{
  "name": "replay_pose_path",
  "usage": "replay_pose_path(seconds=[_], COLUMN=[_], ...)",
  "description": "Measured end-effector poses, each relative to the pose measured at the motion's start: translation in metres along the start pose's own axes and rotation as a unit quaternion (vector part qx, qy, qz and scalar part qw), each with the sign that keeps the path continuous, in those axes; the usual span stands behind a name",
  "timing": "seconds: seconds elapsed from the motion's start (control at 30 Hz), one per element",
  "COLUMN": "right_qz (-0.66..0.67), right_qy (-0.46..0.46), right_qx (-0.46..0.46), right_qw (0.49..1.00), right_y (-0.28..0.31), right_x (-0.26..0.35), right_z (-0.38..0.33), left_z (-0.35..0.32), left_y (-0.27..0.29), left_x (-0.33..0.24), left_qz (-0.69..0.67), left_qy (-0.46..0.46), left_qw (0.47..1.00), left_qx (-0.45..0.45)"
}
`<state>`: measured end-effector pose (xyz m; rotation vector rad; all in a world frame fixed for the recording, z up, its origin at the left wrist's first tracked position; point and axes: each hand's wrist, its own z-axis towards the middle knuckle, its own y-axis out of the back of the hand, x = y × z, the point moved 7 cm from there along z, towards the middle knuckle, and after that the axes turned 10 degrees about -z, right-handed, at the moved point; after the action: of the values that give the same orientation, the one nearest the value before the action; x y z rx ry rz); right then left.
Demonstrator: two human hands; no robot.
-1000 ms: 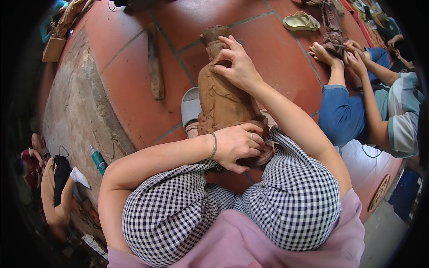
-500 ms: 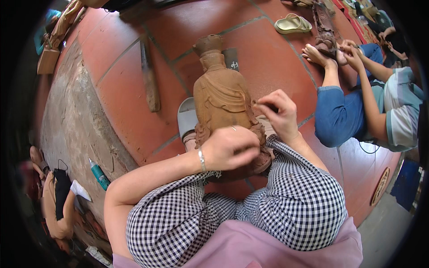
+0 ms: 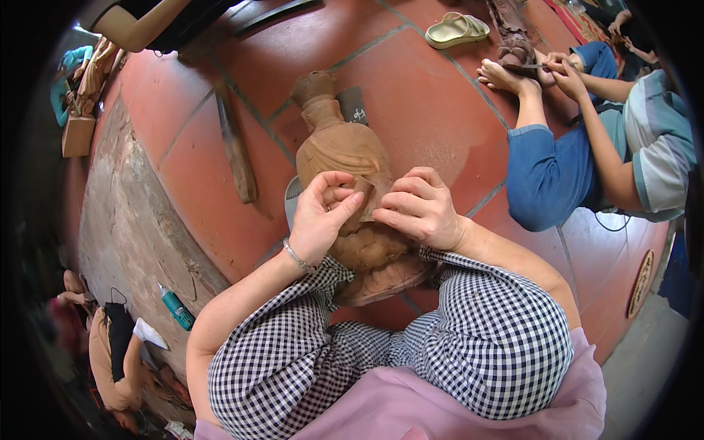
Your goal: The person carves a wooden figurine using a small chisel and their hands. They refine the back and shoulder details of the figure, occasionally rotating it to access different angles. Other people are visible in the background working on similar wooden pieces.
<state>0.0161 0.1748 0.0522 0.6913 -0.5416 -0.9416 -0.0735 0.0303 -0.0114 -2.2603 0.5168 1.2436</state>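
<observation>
A carved brown statue [image 3: 334,150] with draped robes lies tilted between my knees, its head away from me. Over its middle, my left hand [image 3: 328,213] and my right hand [image 3: 422,209] come close together. Pinched between their fingertips is a small brown sheet [image 3: 364,196], sandpaper by its look. Both hands are closed on it, the left from one side and the right from the other. They hide part of the statue's torso. Its rounded lower part [image 3: 381,271] shows between my knees.
A long wooden-looking bar [image 3: 236,147] lies on the red tiles. Beside the statue's neck is a dark sheet [image 3: 353,106]. A teal bottle [image 3: 176,308] lies at left on stone. At right a person [image 3: 587,147] works on another carving [image 3: 517,48], near a pale clog [image 3: 457,31].
My left hand has risen from the statue's lower part and my right has moved inward and down; they now meet at the small sheet. The statue's head has shifted left in the view.
</observation>
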Motion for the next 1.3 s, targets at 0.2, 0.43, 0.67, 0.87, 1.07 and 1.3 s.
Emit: replay_pose_path(seconds=[0.2,0.43,0.67,0.87,1.07,1.3], right_qz=[0.054,0.158,0.307,0.410,0.464,0.498], right_qy=[0.059,-0.148,-0.465,-0.483,-0.483,-0.494], right_qx=[-0.017,0.009,0.121,0.182,0.206,0.191], right_qw=[0.997,0.976,0.821,0.752,0.713,0.687], right_y=[-0.005,-0.011,-0.069,-0.078,-0.090,-0.092], right_x=[0.012,-0.025,-0.055,-0.041,-0.045,-0.040], right_z=[0.007,-0.012,-0.110,-0.106,-0.115,-0.110], left_z=[0.008,0.042,0.076,0.070,0.071,0.069], left_y=[-0.015,0.009,-0.021,-0.039,-0.013,-0.032], left_x=[-0.017,-0.082,-0.087,-0.055,-0.068,-0.066], left_qz=[0.084,0.485,0.637,0.584,0.550,0.573], left_qy=[-0.014,-0.178,-0.351,-0.389,-0.365,-0.383], left_qw=[0.995,0.856,0.665,0.700,0.744,0.716], left_qx=[0.041,0.021,0.168,0.134,0.107,0.112])
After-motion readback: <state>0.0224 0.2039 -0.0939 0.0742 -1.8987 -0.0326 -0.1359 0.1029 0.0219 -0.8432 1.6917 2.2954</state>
